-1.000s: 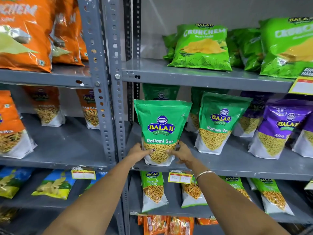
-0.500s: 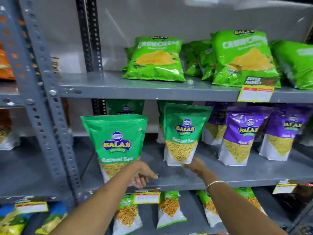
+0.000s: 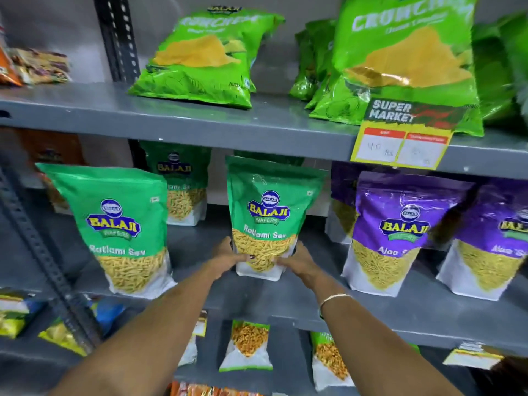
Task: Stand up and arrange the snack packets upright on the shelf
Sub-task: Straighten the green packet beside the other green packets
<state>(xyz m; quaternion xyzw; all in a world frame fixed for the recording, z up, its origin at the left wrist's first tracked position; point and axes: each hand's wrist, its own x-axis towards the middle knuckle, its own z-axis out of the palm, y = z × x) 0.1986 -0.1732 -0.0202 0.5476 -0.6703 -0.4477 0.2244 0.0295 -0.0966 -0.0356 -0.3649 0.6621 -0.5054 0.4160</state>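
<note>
A green Ratlami Sev packet (image 3: 268, 212) stands upright in the middle of the grey middle shelf (image 3: 300, 298). My left hand (image 3: 228, 257) grips its lower left side and my right hand (image 3: 300, 260) its lower right side. Another green Ratlami Sev packet (image 3: 120, 227) stands upright to the left, near the shelf's front edge, with nothing touching it. A third green packet (image 3: 183, 184) stands behind, partly hidden. Two purple Aloo Sev packets (image 3: 397, 230) (image 3: 497, 238) stand upright on the right.
Large green Crunchem bags (image 3: 208, 55) (image 3: 405, 61) lean on the top shelf, with a yellow price tag (image 3: 403, 138) on its edge. Smaller packets (image 3: 248, 345) stand on the lower shelf. A perforated grey upright (image 3: 43, 252) rises at the left.
Both hands let go of the left Ratlami Sev packet, moved right and took hold of the middle one. The camera swung right and closer to the shelf.
</note>
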